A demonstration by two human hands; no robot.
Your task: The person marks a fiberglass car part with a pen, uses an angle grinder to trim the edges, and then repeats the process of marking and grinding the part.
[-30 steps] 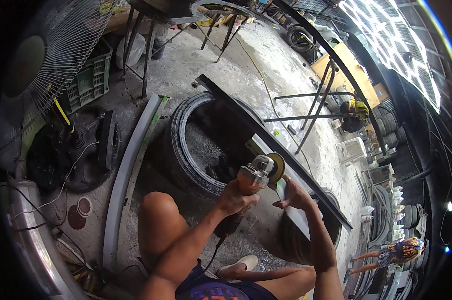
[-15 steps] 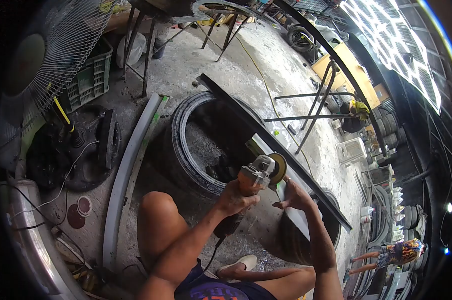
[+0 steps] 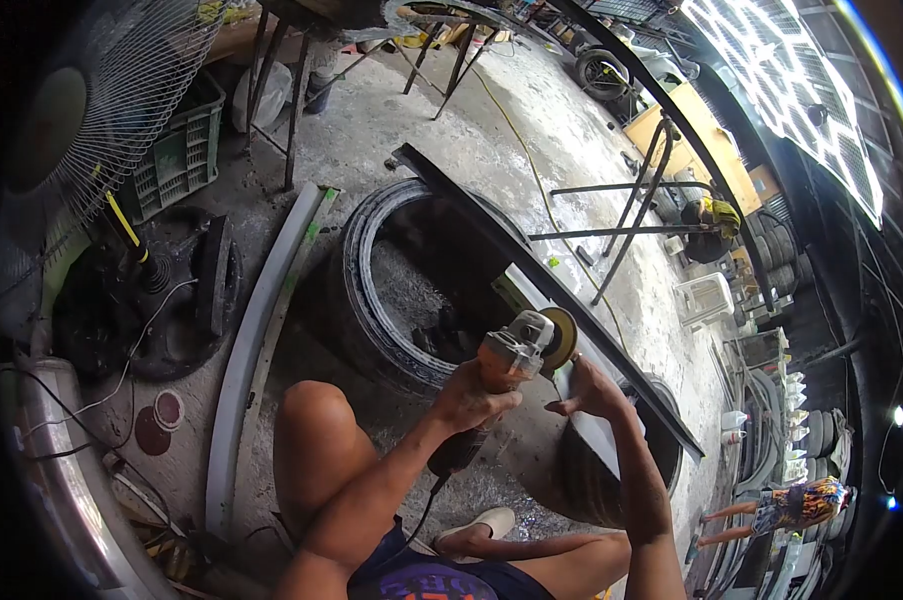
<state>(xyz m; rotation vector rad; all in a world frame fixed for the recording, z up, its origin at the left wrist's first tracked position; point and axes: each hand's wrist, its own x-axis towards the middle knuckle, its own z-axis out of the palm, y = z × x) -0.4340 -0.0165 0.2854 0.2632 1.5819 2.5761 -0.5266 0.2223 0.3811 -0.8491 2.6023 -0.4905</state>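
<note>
My left hand [image 3: 469,396] is wrapped around an angle grinder [image 3: 514,350], whose round disc [image 3: 560,338] faces the pale panel [image 3: 594,345]. The disc's lower edge overlaps the panel's near edge, close to my right fingers. My right hand [image 3: 594,390] grips that near edge, thumb on the near side and fingers over it. Beyond the panel runs a long black bar [image 3: 562,290], lying slantwise over a big black tyre-like ring [image 3: 372,300] and a second dark round drum [image 3: 587,480]. The grinder's cord [image 3: 424,515] hangs down by my leg.
A long curved grey strip [image 3: 247,370] lies on the floor to the left. Further left are a fan [image 3: 72,120], a green crate [image 3: 187,150] and a shiny metal cylinder [image 3: 82,470]. Metal trestle legs [image 3: 632,220] stand ahead. Another person [image 3: 802,503] is at the far right.
The grinder and both hands keep nearly the same place, with the disc very slightly shifted at the panel's edge. The view has hardly moved.
</note>
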